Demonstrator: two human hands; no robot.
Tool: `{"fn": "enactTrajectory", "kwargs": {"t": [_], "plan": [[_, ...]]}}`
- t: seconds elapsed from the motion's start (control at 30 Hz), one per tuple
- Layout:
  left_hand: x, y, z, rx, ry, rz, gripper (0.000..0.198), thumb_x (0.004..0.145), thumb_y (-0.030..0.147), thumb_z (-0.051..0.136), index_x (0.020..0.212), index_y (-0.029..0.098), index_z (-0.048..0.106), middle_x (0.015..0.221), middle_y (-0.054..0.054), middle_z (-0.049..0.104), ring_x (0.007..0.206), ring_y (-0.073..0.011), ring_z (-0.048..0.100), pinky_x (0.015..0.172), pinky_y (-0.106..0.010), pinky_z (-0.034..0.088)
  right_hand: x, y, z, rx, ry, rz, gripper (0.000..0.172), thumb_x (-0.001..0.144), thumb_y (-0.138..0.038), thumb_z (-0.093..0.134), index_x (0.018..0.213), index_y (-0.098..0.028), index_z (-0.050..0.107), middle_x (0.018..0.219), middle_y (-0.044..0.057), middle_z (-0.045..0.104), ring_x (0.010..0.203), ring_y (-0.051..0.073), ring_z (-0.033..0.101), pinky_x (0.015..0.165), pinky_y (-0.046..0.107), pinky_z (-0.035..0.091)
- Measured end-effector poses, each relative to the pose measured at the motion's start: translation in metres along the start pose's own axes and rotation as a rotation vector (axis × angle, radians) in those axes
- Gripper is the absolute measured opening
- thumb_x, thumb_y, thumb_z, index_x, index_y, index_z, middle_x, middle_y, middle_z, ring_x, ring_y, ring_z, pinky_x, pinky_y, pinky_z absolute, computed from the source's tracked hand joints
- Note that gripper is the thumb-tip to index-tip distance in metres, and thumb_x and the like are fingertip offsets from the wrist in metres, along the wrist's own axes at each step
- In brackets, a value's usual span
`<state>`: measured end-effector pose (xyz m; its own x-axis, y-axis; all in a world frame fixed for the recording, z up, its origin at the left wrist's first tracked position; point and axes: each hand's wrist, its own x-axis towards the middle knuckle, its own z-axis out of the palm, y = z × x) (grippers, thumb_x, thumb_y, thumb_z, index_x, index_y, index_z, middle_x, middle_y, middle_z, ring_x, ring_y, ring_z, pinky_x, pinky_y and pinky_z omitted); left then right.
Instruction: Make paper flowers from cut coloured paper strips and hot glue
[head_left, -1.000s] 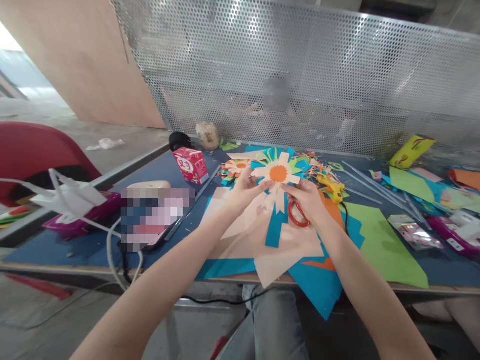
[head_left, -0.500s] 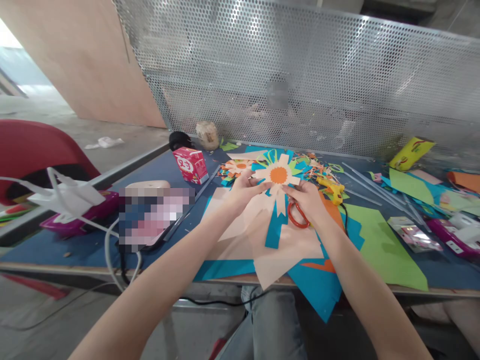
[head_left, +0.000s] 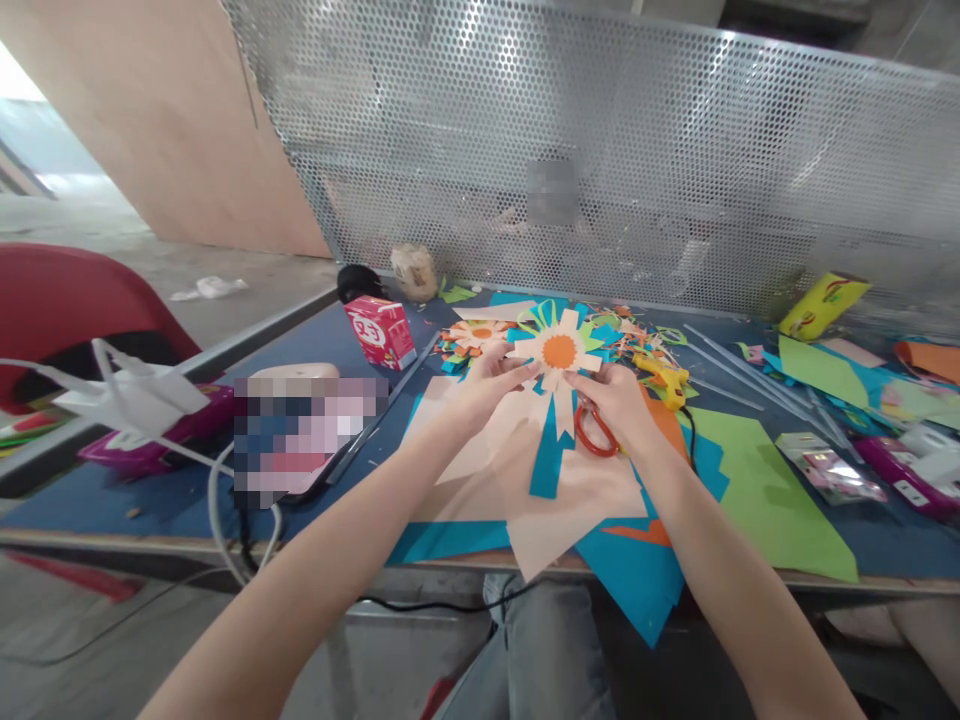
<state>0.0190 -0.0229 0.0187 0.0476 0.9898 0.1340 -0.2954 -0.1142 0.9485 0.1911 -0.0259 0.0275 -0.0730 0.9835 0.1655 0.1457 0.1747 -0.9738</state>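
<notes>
Between my hands is a paper flower (head_left: 559, 351) with an orange centre, peach petals and blue and green strips behind. My left hand (head_left: 491, 383) pinches its lower left edge, and my right hand (head_left: 609, 392) grips the lower right edge. A blue paper strip (head_left: 549, 462) hangs or lies below the flower; I cannot tell which. Red-handled scissors (head_left: 596, 432) lie by my right hand, their blades hidden. Under my hands are peach sheets (head_left: 457, 480) and blue sheets (head_left: 637, 580). A second paper flower (head_left: 480, 333) lies behind my left hand.
Beyond my right hand lies a yellow glue gun (head_left: 664, 378) with a black cord, near paper scraps (head_left: 619, 325). Green paper (head_left: 765, 490) and clear sticks (head_left: 750, 370) are to the right. A pink box (head_left: 380, 332), phone (head_left: 315, 440) and white cables (head_left: 217, 500) occupy the left. Perforated metal (head_left: 637, 150) stands behind.
Almost nothing differs. The flower stays in both hands, with only a very slight shift in its position and in my left fingers.
</notes>
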Motion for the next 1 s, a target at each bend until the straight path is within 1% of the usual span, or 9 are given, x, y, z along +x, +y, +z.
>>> {"fn": "enactTrajectory", "kwargs": {"t": [0.07,0.13,0.27,0.37,0.47,0.57,0.7,0.83,1.0], "plan": [[0.000,0.002,0.001,-0.037,-0.002,-0.006,0.043,0.050,0.036,0.080,0.073,0.018,0.049,0.071,0.003,0.061,0.064,-0.0097,0.056,0.058,-0.023,0.038,0.001,0.002,0.001,-0.004,-0.002,-0.010,0.033,0.059,-0.045,0.070,0.062,-0.017,0.054,0.046,-0.006,0.045,0.043,0.007,0.037,0.043,0.023,0.025],[0.001,0.006,0.001,-0.119,0.011,-0.038,0.041,0.053,0.041,0.077,0.077,0.018,0.053,0.074,0.002,0.062,0.065,-0.0108,0.057,0.059,-0.024,0.041,0.003,0.003,0.002,0.043,-0.033,-0.035,0.032,0.059,-0.044,0.071,0.063,-0.017,0.056,0.047,-0.006,0.044,0.044,0.007,0.036,0.044,0.023,0.025],[0.002,0.014,-0.002,-0.306,-0.037,-0.200,0.037,0.070,0.053,0.059,0.085,0.019,0.059,0.065,0.001,0.062,0.064,-0.0138,0.060,0.057,-0.024,0.041,0.003,-0.001,0.006,0.332,-0.100,-0.028,0.032,0.054,-0.040,0.076,0.064,-0.018,0.055,0.050,-0.007,0.043,0.043,0.005,0.033,0.043,0.023,0.025],[0.002,0.014,-0.003,-0.357,-0.078,-0.257,0.034,0.077,0.049,0.054,0.092,0.020,0.062,0.069,-0.001,0.066,0.066,-0.0144,0.062,0.057,-0.024,0.043,0.002,-0.008,0.006,0.522,-0.085,0.062,0.036,0.048,-0.034,0.080,0.061,-0.019,0.050,0.053,-0.007,0.044,0.043,0.004,0.033,0.042,0.022,0.024],[0.003,0.009,-0.004,-0.326,-0.078,-0.140,0.029,0.071,0.033,0.067,0.097,0.020,0.063,0.081,-0.002,0.069,0.073,-0.0136,0.063,0.060,-0.023,0.044,0.002,-0.012,0.003,0.659,-0.042,0.168,0.039,0.045,-0.029,0.080,0.060,-0.020,0.046,0.052,-0.009,0.040,0.044,0.004,0.033,0.041,0.021,0.024],[0.006,0.002,-0.006,-0.255,-0.042,-0.009,0.041,0.059,0.022,0.077,0.098,0.018,0.064,0.076,-0.001,0.068,0.070,-0.0117,0.061,0.059,-0.022,0.043,0.003,-0.012,0.000,0.695,-0.047,0.237,0.037,0.047,-0.032,0.077,0.062,-0.020,0.046,0.052,-0.008,0.040,0.044,0.005,0.033,0.041,0.022,0.025],[0.010,-0.003,-0.008,-0.191,-0.005,0.043,0.049,0.052,0.025,0.081,0.097,0.016,0.064,0.062,0.002,0.062,0.059,-0.0089,0.056,0.053,-0.021,0.042,0.005,-0.010,-0.001,0.640,-0.069,0.247,0.034,0.049,-0.035,0.073,0.066,-0.021,0.048,0.054,-0.007,0.043,0.044,0.006,0.033,0.042,0.024,0.025],[0.010,-0.002,-0.007,-0.143,0.020,0.067,0.048,0.051,0.029,0.081,0.094,0.016,0.065,0.061,0.003,0.061,0.054,-0.0070,0.054,0.050,-0.019,0.041,0.006,-0.008,-0.003,0.636,-0.094,0.234,0.033,0.051,-0.035,0.073,0.064,-0.021,0.046,0.052,-0.007,0.039,0.044,0.006,0.031,0.042,0.024,0.024],[0.009,-0.002,-0.007,-0.124,0.018,0.105,0.045,0.050,0.027,0.082,0.089,0.015,0.064,0.061,0.004,0.061,0.053,-0.0063,0.053,0.050,-0.019,0.040,0.010,-0.003,-0.004,0.649,-0.055,0.187,0.034,0.050,-0.033,0.076,0.064,-0.018,0.049,0.053,-0.007,0.042,0.044,0.005,0.034,0.042,0.022,0.024]]}}
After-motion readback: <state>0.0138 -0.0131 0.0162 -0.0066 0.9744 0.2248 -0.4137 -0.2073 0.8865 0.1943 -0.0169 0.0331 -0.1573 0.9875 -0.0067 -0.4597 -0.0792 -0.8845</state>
